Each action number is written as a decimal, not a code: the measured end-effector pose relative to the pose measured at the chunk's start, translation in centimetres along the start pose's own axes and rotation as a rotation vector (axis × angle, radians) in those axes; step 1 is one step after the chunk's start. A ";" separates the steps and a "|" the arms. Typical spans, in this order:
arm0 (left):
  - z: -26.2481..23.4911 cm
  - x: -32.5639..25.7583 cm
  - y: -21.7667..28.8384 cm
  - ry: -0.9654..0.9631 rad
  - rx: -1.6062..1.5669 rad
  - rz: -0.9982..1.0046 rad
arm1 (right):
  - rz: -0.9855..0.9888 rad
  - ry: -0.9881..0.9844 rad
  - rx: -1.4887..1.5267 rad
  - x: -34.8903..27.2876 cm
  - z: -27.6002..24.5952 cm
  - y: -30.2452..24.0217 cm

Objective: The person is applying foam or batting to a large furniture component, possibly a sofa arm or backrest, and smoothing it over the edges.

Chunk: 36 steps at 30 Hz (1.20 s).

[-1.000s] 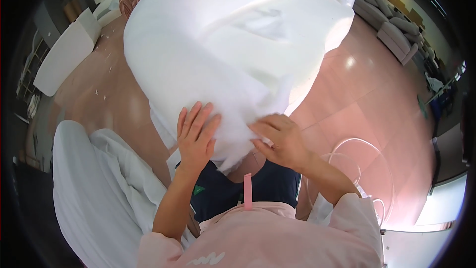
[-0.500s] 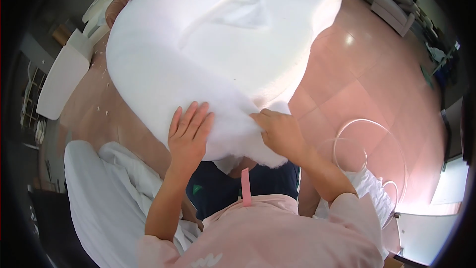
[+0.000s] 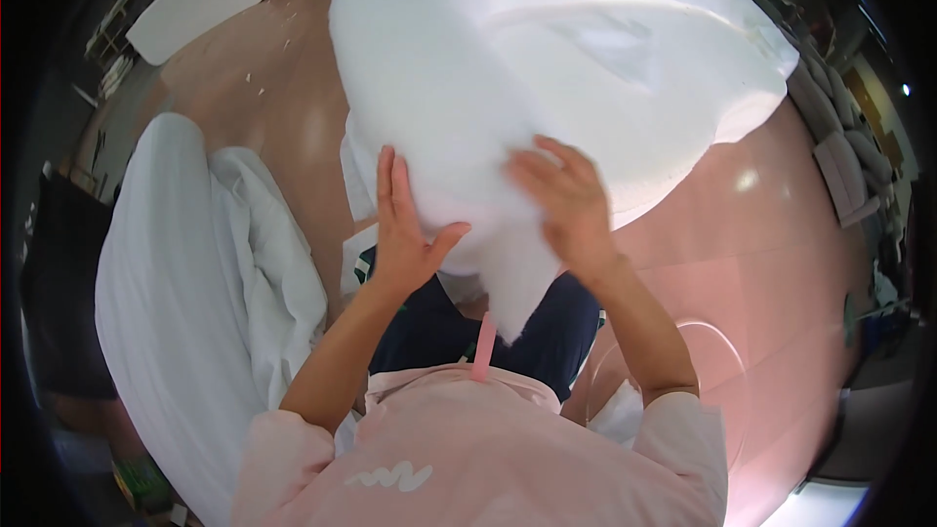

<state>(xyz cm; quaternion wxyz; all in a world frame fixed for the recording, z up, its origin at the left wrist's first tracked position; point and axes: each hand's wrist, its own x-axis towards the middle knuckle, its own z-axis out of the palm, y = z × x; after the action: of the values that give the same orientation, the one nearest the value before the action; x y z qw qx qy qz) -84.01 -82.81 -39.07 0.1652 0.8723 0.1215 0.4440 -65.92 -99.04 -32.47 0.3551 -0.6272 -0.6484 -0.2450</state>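
A large white foam piece [image 3: 625, 146], shaped like a seat or cushion, stands in front of me. Soft white batting [image 3: 439, 107] wraps its near left side, and a loose pointed flap hangs toward my lap. My left hand [image 3: 408, 229] rests against the batting's near left edge, fingers straight and thumb spread. On the right, my right hand [image 3: 571, 200] is over the batting where it meets the bare foam. Its fingers are apart and partly blurred, with nothing visibly gripped. The underside of the foam is hidden.
A tall roll of white material [image 3: 156, 263] and folded white cloth [image 3: 278, 254] stand at my left. A white curved panel [image 3: 210, 0] is at the far left. To the right are a thin white hoop [image 3: 727, 342] on the tiled floor [image 3: 761, 283] and a grey sofa [image 3: 844, 176].
The view has shifted, so the foam appears farther right. My right hand has released the batting edge and its fingers have spread. The batting flap now hangs lower, and my left thumb has moved outward.
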 end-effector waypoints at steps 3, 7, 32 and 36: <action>2.9 -3.0 -0.9 0.050 -0.068 -0.006 | 0.027 -0.019 -0.090 -0.3 -2.8 2.0; 3.5 -5.6 -1.2 0.032 -0.135 -0.118 | 0.092 -0.116 -0.016 -1.7 -2.2 0.3; 1.0 8.6 4.9 -0.122 -0.022 0.477 | 0.879 0.000 0.199 -11.6 0.9 4.1; 1.3 10.1 7.7 -0.282 0.293 0.361 | 0.538 0.470 -0.205 -8.2 -9.8 5.6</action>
<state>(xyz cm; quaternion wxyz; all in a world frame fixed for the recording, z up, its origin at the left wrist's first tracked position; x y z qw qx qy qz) -76.65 -86.47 -29.31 -0.0294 0.9476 0.0028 0.3180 -59.17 -111.22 -33.36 0.4814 -0.7341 -0.3332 -0.3442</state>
